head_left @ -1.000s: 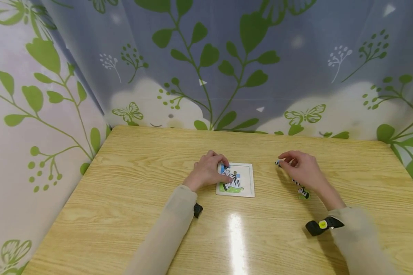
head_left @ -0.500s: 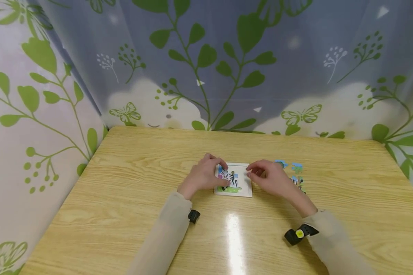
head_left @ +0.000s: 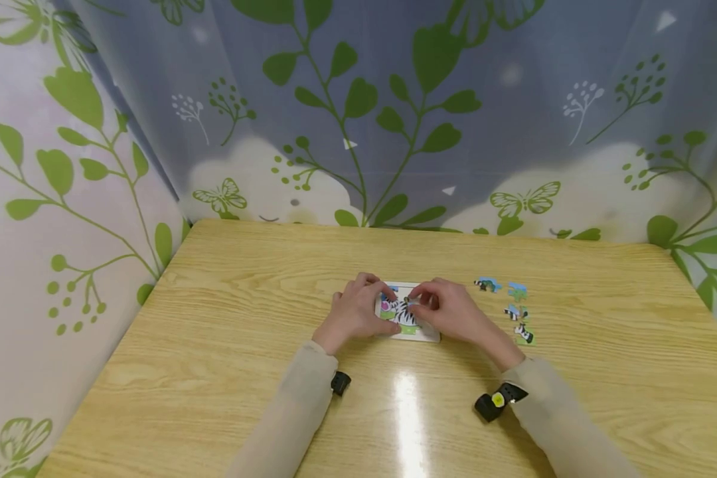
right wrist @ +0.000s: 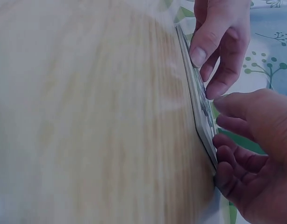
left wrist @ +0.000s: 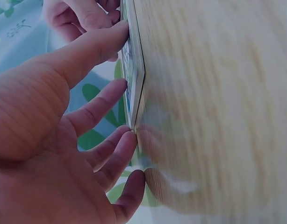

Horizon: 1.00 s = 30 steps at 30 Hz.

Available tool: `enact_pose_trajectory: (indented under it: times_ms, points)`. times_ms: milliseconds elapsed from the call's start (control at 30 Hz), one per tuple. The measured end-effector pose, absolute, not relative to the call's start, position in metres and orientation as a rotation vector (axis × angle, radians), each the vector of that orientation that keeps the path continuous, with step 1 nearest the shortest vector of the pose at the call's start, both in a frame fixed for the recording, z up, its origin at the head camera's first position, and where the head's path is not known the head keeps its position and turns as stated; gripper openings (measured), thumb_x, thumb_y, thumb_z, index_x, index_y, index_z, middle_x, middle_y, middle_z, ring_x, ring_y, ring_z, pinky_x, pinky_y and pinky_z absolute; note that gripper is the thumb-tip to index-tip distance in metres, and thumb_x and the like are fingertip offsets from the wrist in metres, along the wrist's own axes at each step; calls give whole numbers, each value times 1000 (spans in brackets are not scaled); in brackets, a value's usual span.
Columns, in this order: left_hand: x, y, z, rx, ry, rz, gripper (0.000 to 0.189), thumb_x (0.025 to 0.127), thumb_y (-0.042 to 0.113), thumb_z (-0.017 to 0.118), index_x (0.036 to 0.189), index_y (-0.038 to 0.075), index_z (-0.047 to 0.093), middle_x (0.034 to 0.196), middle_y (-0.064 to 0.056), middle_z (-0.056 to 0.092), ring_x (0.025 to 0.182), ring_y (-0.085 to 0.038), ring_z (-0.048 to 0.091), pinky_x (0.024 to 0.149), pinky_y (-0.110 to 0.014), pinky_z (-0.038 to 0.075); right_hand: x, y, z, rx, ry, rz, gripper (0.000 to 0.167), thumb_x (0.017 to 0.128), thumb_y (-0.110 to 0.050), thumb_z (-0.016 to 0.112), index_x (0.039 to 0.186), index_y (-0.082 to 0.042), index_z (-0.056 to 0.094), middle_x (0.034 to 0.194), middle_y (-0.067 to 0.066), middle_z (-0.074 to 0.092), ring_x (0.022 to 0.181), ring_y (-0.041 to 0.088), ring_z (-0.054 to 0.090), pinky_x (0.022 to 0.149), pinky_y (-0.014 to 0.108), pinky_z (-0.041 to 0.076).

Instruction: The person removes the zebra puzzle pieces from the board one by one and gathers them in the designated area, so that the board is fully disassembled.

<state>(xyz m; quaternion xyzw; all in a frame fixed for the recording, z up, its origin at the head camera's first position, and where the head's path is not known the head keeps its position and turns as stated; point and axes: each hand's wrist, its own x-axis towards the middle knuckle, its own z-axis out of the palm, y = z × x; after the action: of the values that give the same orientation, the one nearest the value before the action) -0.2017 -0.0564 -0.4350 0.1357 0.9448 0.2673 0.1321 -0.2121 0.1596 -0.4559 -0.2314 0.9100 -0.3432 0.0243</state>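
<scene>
A square white puzzle tray [head_left: 421, 336] lies on the table with a partly assembled zebra puzzle [head_left: 405, 313] in it. My left hand [head_left: 354, 310] reaches over its left side, thumb and fingers spread and fairly straight. In the left wrist view the left thumb touches the tray's face, and other fingertips meet its edge and the table. My right hand [head_left: 448, 311] comes in from the right, thumb and index fingertips close together on the zebra picture. Whether a piece sits between them is hidden. In the right wrist view my right fingers [right wrist: 227, 158] bend beside the tray edge.
Several loose puzzle pieces lie to the right: a blue one [head_left: 488, 285], a blue-green one [head_left: 517, 291], a striped one [head_left: 516, 312] and a zebra-head one [head_left: 523, 333]. The wooden table [head_left: 245, 285] meets a patterned curtain [head_left: 394, 166] behind.
My right hand has moved left from the loose pieces onto the puzzle tray, uncovering those pieces. My left hand stays at the tray's left side, its thumb slightly lower.
</scene>
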Motion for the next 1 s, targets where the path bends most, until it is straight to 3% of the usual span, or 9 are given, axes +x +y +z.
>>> enact_pose_trajectory:
  times_ms: [400,1000]
  points:
    - [-202,-57,-435,381,2729,771,47,82,42,85,122,27,66,154,-5,41,136,-34,44,108,-59,35,-216,154,-458,-670,2804,-991,29,87,-24,81,111,-9,74,93,8,64,76,15,54,67,29,44]
    - [-204,-56,-434,370,2723,774,45,82,40,86,120,26,66,154,-5,41,134,-34,44,106,-57,35,-217,153,-453,-513,2703,-1004,28,89,-24,77,112,-10,69,96,6,60,78,18,50,70,32,41]
